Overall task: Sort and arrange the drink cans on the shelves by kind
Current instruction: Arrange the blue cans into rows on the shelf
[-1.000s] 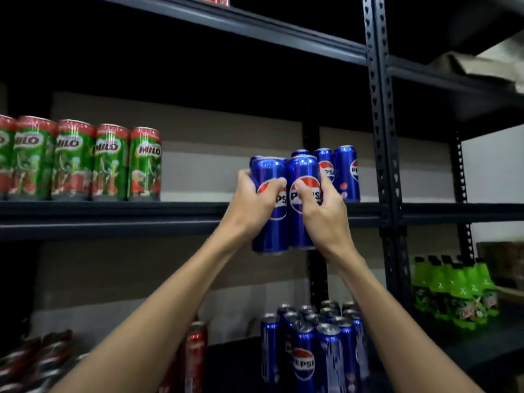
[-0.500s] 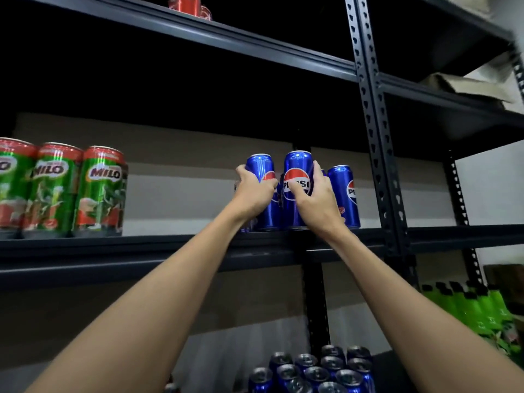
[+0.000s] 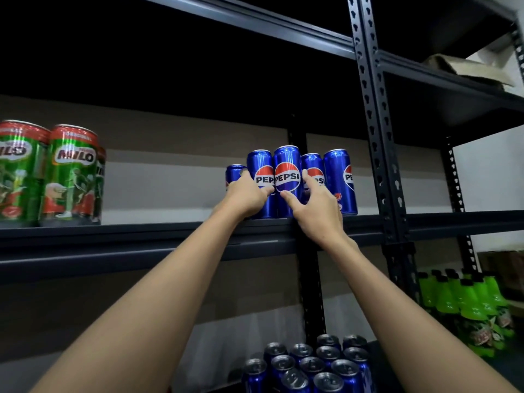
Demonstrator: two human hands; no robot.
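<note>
Nearest the camera, a cluster of blue aluminium Pepsi cans [image 3: 309, 364] stands on the lower shelf, seen mostly by their silver tops and cut off at the frame's bottom edge; it looks like the stock waiting to go up. Both bare forearms reach over it to the dark metal middle shelf [image 3: 141, 236]. There the left hand [image 3: 246, 198] wraps its fingers around a tall blue Pepsi can with the red-white-blue logo [image 3: 262, 177], thumb on the front, while the right hand [image 3: 317, 208] has its fingers loosened and spread around the neighbouring blue Pepsi can [image 3: 287, 171], thumb touching its lower front; whether it grips or only steadies cannot be told. Both cans stand upright at the shelf's front edge, probably being pressed against the standing blue Pepsi cans behind [image 3: 338, 180] so that one kind forms one block. A further can at the left is half hidden by the left hand. Well apart at the far left stand green and red Milo cans [image 3: 71, 174], cropped by the frame. Green plastic bottles [image 3: 465, 304] sit low right, their labels too blurred to read.
</note>
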